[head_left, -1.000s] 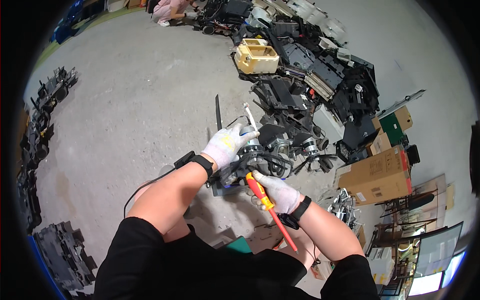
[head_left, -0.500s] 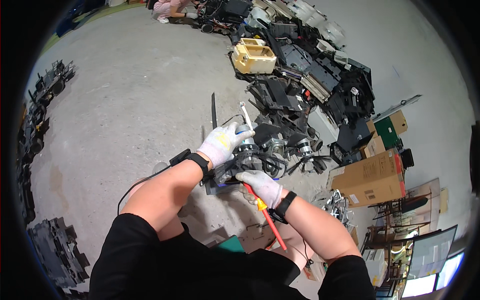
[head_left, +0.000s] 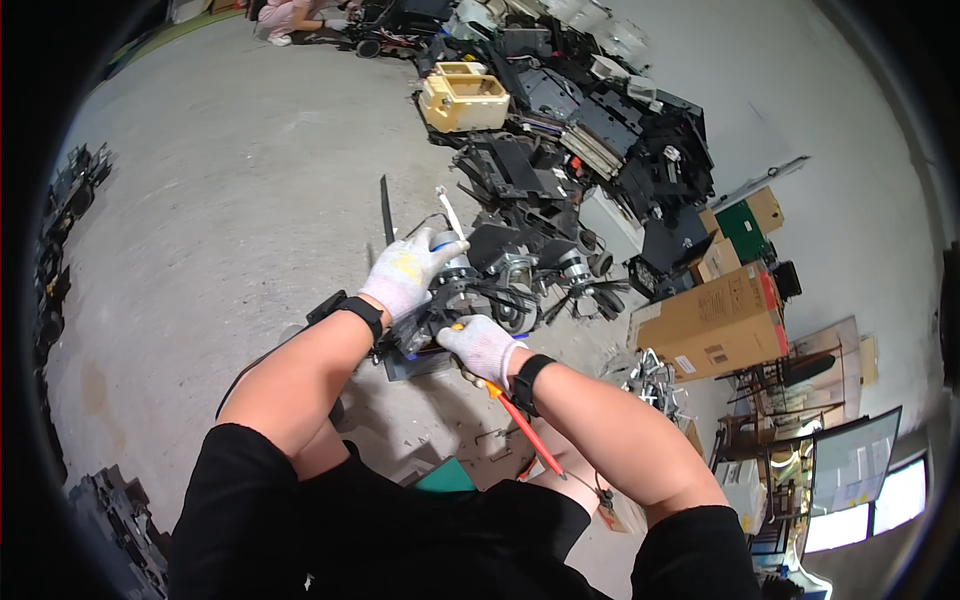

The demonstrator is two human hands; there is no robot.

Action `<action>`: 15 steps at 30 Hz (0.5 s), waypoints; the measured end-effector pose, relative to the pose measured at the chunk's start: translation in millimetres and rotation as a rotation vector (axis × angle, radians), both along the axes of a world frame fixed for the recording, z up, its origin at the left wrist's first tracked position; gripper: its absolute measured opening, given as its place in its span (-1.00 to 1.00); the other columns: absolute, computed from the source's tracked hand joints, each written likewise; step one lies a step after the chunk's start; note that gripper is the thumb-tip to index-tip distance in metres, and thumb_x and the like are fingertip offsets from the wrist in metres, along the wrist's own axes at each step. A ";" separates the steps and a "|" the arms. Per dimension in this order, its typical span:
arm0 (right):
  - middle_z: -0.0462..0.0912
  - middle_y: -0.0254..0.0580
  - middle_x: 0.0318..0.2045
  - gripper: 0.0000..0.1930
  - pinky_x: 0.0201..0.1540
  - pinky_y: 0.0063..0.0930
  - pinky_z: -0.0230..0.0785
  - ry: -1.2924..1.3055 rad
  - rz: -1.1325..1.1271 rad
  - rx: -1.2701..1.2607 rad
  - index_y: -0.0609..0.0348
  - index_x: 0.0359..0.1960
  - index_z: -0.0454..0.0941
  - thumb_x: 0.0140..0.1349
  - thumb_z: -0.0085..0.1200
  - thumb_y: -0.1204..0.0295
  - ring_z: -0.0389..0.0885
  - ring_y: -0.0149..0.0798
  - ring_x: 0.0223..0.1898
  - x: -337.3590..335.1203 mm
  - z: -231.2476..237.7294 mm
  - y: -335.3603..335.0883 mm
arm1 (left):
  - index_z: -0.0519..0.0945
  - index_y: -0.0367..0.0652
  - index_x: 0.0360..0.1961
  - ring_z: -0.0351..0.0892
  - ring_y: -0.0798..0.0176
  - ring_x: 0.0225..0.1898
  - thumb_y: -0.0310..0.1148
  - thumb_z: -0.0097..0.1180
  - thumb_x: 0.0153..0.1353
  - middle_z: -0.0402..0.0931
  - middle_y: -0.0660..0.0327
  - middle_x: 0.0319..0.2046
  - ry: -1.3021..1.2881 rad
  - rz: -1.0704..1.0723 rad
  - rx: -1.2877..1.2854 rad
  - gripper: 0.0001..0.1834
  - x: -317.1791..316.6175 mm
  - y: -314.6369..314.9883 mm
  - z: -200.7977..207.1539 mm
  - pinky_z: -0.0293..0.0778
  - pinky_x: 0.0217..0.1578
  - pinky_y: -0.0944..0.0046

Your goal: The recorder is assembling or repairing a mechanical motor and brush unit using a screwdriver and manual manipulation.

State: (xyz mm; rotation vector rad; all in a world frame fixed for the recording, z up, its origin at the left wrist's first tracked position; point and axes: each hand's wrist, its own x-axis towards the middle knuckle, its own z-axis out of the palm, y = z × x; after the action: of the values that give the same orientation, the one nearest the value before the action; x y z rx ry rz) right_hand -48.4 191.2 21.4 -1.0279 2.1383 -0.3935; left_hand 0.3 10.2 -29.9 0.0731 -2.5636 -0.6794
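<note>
My left hand (head_left: 405, 275), in a pale knit glove, is closed on the upper part of a motor-like unit (head_left: 452, 262) with a silvery cylindrical body. A white cable end (head_left: 451, 212) sticks up past its fingertips. Below the motor sits a dark brush-like assembly (head_left: 470, 300) with black bristles. My right hand (head_left: 485, 348), gloved too, presses close to the assembly's near side. It grips a long red-handled tool (head_left: 530, 437) with a yellow collar, and the handle slants down toward my leg. The tool's working end is hidden, so its kind is unclear.
Dark machine parts (head_left: 530, 180) are heaped ahead and to the right, with a cream plastic housing (head_left: 465, 103) among them. A cardboard box (head_left: 715, 325) stands at right. More parts (head_left: 65, 230) line the far left. Another person (head_left: 290, 18) crouches at the top.
The whole scene has shifted left and slightly up in the picture. Both hands stay at the motor unit. A small yellow part now shows by my right fingertips.
</note>
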 end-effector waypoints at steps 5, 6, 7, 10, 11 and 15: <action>0.69 0.24 -0.25 -0.76 -0.08 -0.06 0.55 0.443 0.020 0.157 0.18 -0.19 0.62 0.27 0.02 0.30 0.71 0.15 -0.18 3.1 -15.5 -5.0 | 0.45 0.23 0.29 0.60 -0.16 -0.11 -0.54 0.23 -0.02 0.45 -0.08 -0.01 -0.001 0.058 -0.108 -0.23 -8.0 1.3 -1.0 0.55 -0.05 -0.03; 0.69 0.27 -0.26 -0.68 -0.06 -0.05 0.54 0.613 -0.043 0.204 0.27 -0.19 0.57 0.24 0.07 0.22 0.71 0.15 -0.19 12.7 -19.4 -4.2 | 0.46 0.16 0.28 0.61 -0.19 -0.14 -0.56 0.16 0.04 0.44 -0.12 0.02 -0.015 0.047 -0.104 -0.29 -4.7 0.4 -0.2 0.56 -0.07 -0.05; 0.70 0.26 -0.26 -0.66 -0.04 -0.02 0.54 0.573 -0.036 0.219 0.28 -0.14 0.56 0.23 0.09 0.24 0.70 0.19 -0.14 9.6 -16.1 -3.9 | 0.45 0.17 0.29 0.61 -0.19 -0.17 -0.54 0.22 0.00 0.43 -0.11 0.01 0.035 0.060 -0.105 -0.25 -5.0 -2.9 -2.6 0.56 -0.10 -0.05; 0.68 0.31 -0.30 -0.56 -0.06 0.01 0.52 0.507 -0.070 0.085 0.35 -0.19 0.53 0.26 0.09 0.11 0.67 0.28 -0.18 13.8 -7.1 -3.6 | 0.44 0.26 0.30 0.59 -0.12 -0.04 -0.51 0.33 -0.09 0.45 -0.03 0.00 -0.069 0.056 -0.019 -0.17 -1.1 -8.7 1.8 0.55 -0.01 0.01; 0.65 0.41 -0.30 -0.47 -0.05 0.02 0.49 0.435 -0.076 0.064 0.39 -0.21 0.50 0.27 0.09 0.00 0.64 0.33 -0.16 15.7 -0.6 -1.2 | 0.44 0.26 0.30 0.58 -0.12 -0.03 -0.50 0.32 -0.08 0.44 -0.02 0.00 -0.040 0.047 -0.057 -0.18 0.9 -9.5 1.5 0.55 -0.01 0.01; 0.54 -0.10 -0.53 -0.51 -0.43 -0.29 0.47 -0.230 -0.430 -0.217 0.29 -0.22 0.45 0.39 -0.02 -0.02 0.59 -0.19 -0.52 16.8 -8.5 21.5 | 0.44 0.24 0.30 0.57 -0.12 -0.02 -0.50 0.33 -0.09 0.44 -0.01 -0.01 0.034 0.014 -0.093 -0.17 -5.5 -3.6 -3.8 0.52 0.03 -0.01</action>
State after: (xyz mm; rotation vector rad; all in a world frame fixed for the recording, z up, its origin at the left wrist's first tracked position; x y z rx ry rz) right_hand -31.6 212.7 13.0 -0.5896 2.1267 -0.9200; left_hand -5.2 6.7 -33.7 0.0479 -2.5551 -0.5508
